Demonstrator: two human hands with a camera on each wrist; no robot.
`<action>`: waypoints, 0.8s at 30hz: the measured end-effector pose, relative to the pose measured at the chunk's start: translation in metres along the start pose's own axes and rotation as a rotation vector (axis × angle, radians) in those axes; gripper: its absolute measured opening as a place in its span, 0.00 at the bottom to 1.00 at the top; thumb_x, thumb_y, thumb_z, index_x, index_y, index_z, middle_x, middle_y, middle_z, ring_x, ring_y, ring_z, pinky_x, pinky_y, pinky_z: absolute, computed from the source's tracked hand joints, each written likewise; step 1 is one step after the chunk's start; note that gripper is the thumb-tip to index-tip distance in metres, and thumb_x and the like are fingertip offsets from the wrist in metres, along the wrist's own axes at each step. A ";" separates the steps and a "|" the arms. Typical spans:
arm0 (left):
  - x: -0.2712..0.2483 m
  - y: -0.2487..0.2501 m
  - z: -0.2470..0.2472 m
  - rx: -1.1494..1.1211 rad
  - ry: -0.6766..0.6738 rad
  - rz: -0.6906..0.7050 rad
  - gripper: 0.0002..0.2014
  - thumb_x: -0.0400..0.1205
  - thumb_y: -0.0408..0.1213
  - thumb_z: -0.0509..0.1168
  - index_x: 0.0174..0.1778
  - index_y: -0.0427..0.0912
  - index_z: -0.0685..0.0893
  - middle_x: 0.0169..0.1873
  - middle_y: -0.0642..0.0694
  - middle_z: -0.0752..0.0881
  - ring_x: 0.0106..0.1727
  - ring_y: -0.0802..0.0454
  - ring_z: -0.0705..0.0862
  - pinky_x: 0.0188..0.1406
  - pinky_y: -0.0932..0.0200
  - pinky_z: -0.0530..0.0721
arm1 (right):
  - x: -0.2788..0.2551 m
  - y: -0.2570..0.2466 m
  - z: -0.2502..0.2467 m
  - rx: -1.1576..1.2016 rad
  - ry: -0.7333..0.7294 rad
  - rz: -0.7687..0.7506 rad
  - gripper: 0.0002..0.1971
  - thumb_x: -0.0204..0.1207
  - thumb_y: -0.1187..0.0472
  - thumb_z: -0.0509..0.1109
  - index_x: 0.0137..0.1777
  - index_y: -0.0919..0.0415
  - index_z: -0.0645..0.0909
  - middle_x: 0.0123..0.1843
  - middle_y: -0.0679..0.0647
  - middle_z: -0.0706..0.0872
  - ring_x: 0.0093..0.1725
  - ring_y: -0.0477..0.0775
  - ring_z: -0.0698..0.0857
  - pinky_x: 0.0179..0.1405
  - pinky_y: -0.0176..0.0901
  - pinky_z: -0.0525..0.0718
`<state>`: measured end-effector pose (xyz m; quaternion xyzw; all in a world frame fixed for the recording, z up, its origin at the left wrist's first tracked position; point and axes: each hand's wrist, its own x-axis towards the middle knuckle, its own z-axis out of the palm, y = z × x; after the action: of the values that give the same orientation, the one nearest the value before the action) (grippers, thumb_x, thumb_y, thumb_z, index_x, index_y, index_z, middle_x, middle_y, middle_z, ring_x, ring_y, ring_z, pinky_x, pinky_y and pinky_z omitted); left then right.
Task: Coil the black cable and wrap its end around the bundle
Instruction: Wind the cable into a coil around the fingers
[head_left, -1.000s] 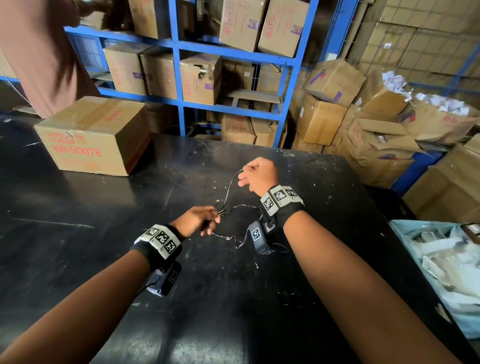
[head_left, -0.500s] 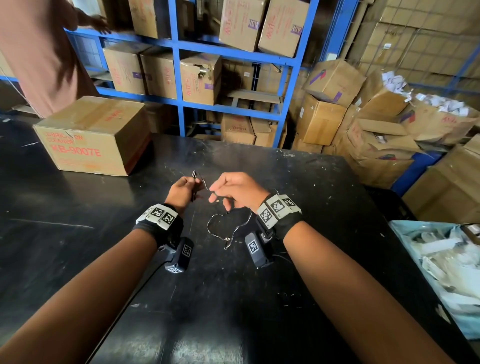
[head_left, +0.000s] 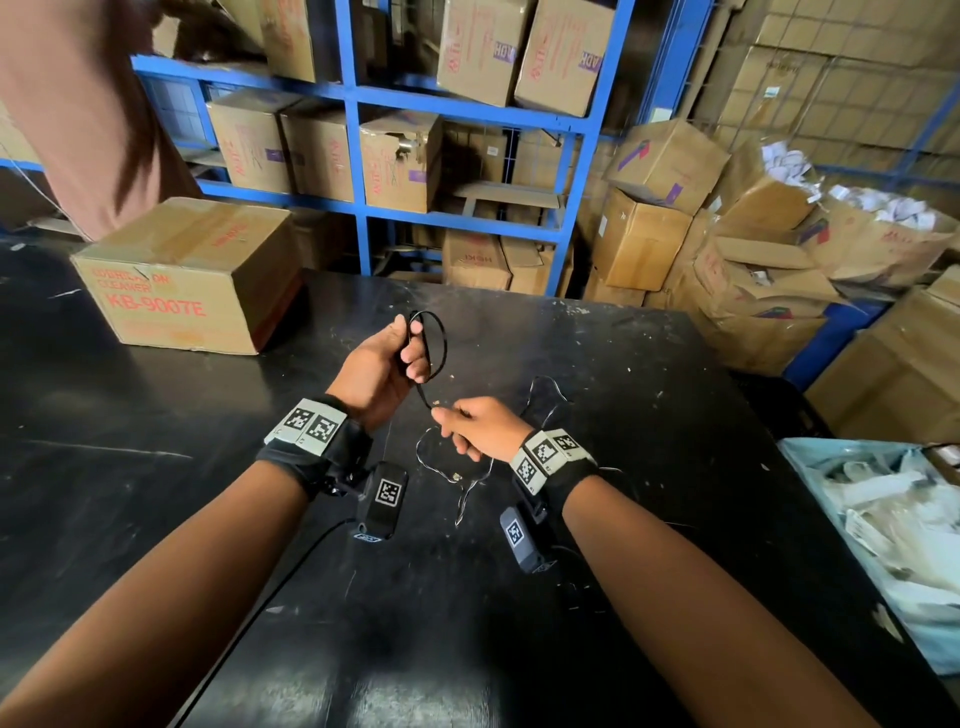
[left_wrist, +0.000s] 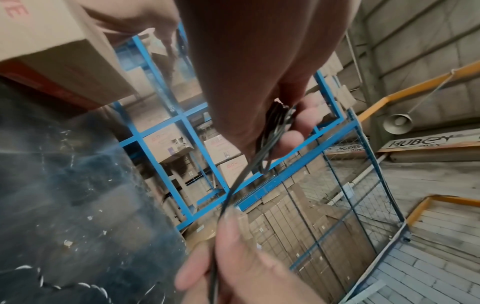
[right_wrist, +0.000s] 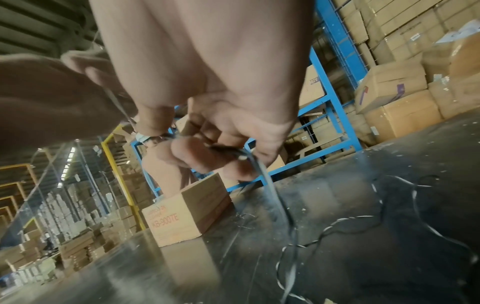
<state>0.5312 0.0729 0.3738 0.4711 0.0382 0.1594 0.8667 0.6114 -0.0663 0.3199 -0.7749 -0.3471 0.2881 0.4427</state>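
- My left hand (head_left: 382, 366): fingers curled round a small loop of the black cable (head_left: 434, 343), held up above the black table (head_left: 156, 467)
- My right hand (head_left: 480, 426): thumb and fingertips pinching the same cable just below the loop, a short straight run between the two hands
- Black cable, form: thin, dark, glossy; several turns gathered in my left palm, seen in the left wrist view (left_wrist: 270, 133); the loop stands clear of my fingers on the far side
- Black cable, remainder: passes out under my right hand (right_wrist: 233, 144) and trails in loose curves on the table, near my right wrist
- Cardboard box (head_left: 192, 275), red print "KB-9007E": on the table, far left, well apart from my hands
- Blue shelving (head_left: 358, 98) with cartons: behind the table
- Another person, pinkish top (head_left: 88, 119): standing past the box, upper left
- Heaped cartons (head_left: 779, 244): right of the table
- Bag of white scraps (head_left: 893, 530): near right edge
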 end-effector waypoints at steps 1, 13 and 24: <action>-0.001 0.002 0.001 0.017 -0.022 -0.004 0.14 0.87 0.42 0.46 0.40 0.44 0.73 0.19 0.55 0.70 0.19 0.58 0.66 0.22 0.65 0.70 | 0.001 0.005 -0.003 -0.004 -0.021 -0.011 0.16 0.81 0.52 0.64 0.35 0.60 0.79 0.25 0.53 0.78 0.19 0.49 0.71 0.21 0.35 0.71; -0.018 0.027 -0.004 0.014 -0.158 -0.037 0.10 0.82 0.42 0.51 0.37 0.46 0.72 0.20 0.53 0.54 0.20 0.55 0.50 0.19 0.62 0.51 | 0.005 0.030 -0.039 -0.262 0.016 0.080 0.19 0.75 0.42 0.65 0.29 0.52 0.82 0.25 0.48 0.78 0.30 0.50 0.77 0.41 0.45 0.80; -0.027 0.053 -0.022 0.114 -0.076 0.025 0.12 0.81 0.47 0.52 0.35 0.47 0.74 0.18 0.53 0.57 0.18 0.58 0.54 0.15 0.65 0.57 | 0.001 0.042 -0.069 -0.042 0.233 0.174 0.15 0.78 0.52 0.67 0.35 0.62 0.82 0.20 0.53 0.72 0.16 0.48 0.71 0.19 0.35 0.75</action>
<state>0.4879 0.1089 0.4034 0.5260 0.0084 0.1495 0.8372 0.6758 -0.1142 0.3129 -0.8395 -0.2307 0.2261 0.4370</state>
